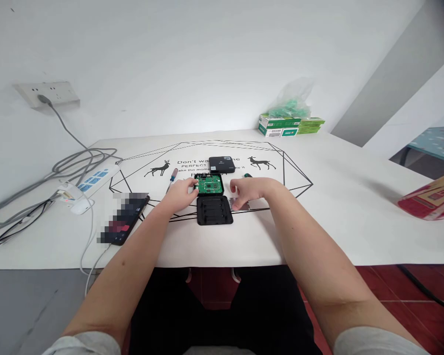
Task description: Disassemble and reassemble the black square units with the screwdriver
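Left hand [180,193] with fingers pinching the left edge of a green circuit board [209,185] mid-bench [336,217], right hand [248,190] fingers loosely curled, seemingly over a metal plate [244,204], black case half [214,211] just below the board, screwdriver [172,178] left

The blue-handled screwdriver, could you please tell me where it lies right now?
In the head view, the blue-handled screwdriver lies on the table left of the green circuit board, just beyond the left hand.
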Tool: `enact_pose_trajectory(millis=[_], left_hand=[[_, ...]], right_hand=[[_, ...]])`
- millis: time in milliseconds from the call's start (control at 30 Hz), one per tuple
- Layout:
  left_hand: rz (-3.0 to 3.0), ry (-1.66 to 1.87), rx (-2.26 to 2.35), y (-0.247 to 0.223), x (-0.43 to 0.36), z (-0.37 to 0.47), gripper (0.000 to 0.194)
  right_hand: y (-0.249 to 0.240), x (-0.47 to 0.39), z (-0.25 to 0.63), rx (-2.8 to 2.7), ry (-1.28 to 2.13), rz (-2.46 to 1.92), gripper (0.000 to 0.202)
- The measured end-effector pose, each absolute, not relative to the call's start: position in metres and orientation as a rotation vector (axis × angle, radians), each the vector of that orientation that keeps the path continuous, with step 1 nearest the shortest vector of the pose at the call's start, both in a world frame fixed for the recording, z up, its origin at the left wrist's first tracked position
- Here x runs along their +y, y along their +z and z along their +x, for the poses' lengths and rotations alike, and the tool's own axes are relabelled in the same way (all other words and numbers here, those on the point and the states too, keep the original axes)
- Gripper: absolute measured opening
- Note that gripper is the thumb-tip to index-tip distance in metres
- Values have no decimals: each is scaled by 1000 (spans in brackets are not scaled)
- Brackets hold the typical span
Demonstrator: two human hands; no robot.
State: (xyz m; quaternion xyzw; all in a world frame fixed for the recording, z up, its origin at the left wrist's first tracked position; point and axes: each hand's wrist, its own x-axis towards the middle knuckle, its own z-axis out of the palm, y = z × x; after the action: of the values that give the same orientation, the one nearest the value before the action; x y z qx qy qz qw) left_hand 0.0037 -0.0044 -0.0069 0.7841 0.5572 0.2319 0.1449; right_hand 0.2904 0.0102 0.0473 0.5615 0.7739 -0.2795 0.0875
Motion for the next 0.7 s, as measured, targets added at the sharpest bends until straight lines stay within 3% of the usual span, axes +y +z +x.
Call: enact_pose_trajectory(millis=[167, 300, 467, 600, 700], left_hand=[[2144, 818, 1747, 7, -11, 3, 27], [2237, 837, 1527, 11, -19, 5, 27], [2314, 495, 1207, 13, -34, 4, 44], [2282, 317, 1226, 14, -37, 2, 52], [2284, 297, 1236, 13, -36, 2, 54]], right_hand=[[49, 9, 293, 2249, -748, 1575, 40], [54, 5, 288, 2208, -761, 1590, 32], [53, 7, 292, 2196, -732, 1682, 38], [49, 9, 294, 2276, -709, 1664, 67], [52, 7, 294, 2336, -607, 1615, 59]])
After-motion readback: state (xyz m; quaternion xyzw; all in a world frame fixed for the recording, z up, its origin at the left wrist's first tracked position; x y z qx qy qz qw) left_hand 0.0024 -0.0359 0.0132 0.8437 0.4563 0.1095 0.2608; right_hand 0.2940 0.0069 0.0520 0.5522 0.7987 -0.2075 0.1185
